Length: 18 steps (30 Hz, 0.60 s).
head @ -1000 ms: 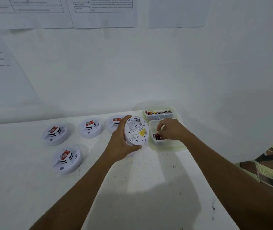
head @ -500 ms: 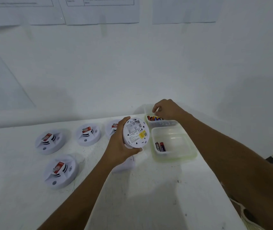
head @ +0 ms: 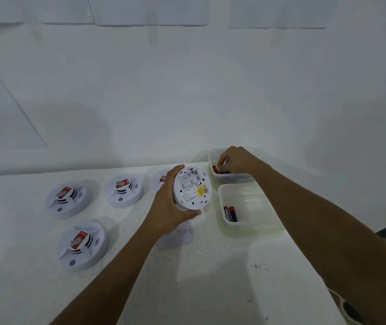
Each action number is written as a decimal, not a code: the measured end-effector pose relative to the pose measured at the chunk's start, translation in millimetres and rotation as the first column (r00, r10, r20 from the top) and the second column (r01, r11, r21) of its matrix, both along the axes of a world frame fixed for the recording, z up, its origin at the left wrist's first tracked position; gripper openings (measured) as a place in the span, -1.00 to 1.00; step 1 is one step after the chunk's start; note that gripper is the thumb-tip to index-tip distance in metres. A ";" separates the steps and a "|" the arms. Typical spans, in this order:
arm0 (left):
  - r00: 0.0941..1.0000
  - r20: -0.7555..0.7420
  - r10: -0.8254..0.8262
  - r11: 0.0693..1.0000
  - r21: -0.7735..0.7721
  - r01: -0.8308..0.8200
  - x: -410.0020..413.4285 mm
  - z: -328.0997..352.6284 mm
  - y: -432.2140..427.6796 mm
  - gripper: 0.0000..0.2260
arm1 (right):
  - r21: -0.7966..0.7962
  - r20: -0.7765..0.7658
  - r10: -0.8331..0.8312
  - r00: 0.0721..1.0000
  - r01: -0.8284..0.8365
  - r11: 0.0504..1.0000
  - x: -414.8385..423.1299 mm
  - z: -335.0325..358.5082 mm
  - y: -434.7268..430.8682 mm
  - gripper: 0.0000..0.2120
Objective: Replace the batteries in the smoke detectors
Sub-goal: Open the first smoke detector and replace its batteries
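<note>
Now | white table [head: 210, 285], 4 detectors [head: 124, 190] | white wall [head: 187, 102], papers [head: 152, 10] above

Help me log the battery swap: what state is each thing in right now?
Held smoke detector: back facing the camera, battery bay open, looks empty.
Left hand: grips that detector by its rim.
Far container: lidless, batteries inside.
Near container: lidless, two batteries lying at its left end.
Right hand: fingers curled inside the far container; grip unclear.
Detectors on the table: face up, red tags on.
</note>
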State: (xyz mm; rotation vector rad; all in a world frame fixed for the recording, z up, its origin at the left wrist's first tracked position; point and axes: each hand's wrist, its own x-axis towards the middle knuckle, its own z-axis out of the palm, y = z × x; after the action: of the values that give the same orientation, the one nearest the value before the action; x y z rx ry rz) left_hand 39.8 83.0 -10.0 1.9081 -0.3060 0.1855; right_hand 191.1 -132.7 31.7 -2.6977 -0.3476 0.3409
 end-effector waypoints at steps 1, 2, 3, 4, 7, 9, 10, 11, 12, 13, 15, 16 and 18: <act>1.000 0.002 -0.001 1.000 0.002 0.001 0.1 0.6 -0.8 -0.17 | 0.001 -0.011 0.002 1.000 -0.002 1.000 -1.3 -1.0 0.0 -0.93; 1.000 0.001 -0.002 1.000 0.002 0.002 -0.5 1.2 -1.1 -0.17 | 0.001 -0.019 0.002 1.000 -0.002 1.000 -2.4 -1.5 0.8 -0.91; 1.000 0.000 -0.003 1.000 0.000 0.003 -0.7 1.2 -1.1 -0.17 | 0.004 -0.019 -0.006 1.000 0.006 1.000 -2.3 -1.8 1.3 -0.92; 1.000 -0.001 -0.003 1.000 0.001 0.003 -1.4 1.6 -0.8 -0.17 | 0.010 -0.010 -0.018 1.000 0.018 1.000 -2.7 -0.6 1.7 -0.94; 1.000 0.009 0.004 1.000 0.016 -0.004 -3.8 2.4 2.6 -0.15 | 0.067 0.016 -0.050 0.999 0.049 0.997 -6.5 8.4 0.7 -0.96; 1.000 0.013 0.008 1.000 0.025 -0.009 -4.0 2.7 5.9 -0.11 | 0.088 0.027 -0.047 0.999 0.044 0.995 -11.8 14.0 -1.6 -0.96; 1.000 0.012 0.008 1.000 0.029 -0.008 -4.3 3.2 7.3 -0.10 | 0.103 0.041 -0.044 0.998 0.039 0.994 -15.4 16.0 -3.2 -0.97; 1.000 0.011 0.007 0.999 0.031 -0.007 -3.9 2.9 8.2 -0.10 | 0.126 0.069 -0.055 0.996 0.046 0.991 -19.4 17.8 -4.7 -0.97; 1.000 0.011 0.005 0.999 0.034 -0.005 -4.1 3.3 8.8 -0.09 | 0.171 0.110 -0.086 0.990 0.066 0.983 -24.0 20.0 -6.2 -0.98; 1.000 0.013 0.003 0.999 0.037 -0.003 -4.1 4.4 8.8 -0.09 | 0.252 0.150 -0.145 0.978 0.104 0.962 -29.0 23.0 -7.8 -0.99; 1.000 0.020 0.001 0.999 0.042 -0.002 -4.9 7.1 7.7 -0.09 | 0.483 0.183 -0.286 0.941 0.167 0.859 -44.2 33.0 -9.3 -0.95; 1.000 0.024 0.000 0.999 0.042 -0.001 -5.5 8.1 6.9 -0.09 | 0.594 0.169 -0.323 0.931 0.165 0.787 -54.8 39.7 -8.6 -0.94; 1.000 0.028 -0.008 1.000 0.031 0.007 -6.7 9.8 4.8 -0.09 | 0.744 0.098 -0.312 0.945 0.139 0.653 -78.3 48.9 -3.1 -0.95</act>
State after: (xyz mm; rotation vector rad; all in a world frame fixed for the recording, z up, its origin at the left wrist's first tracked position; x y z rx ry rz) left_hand 33.1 87.8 -0.2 1.9354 -0.3368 0.2040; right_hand 112.7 -135.8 80.6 -1.9303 -0.1452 -0.1636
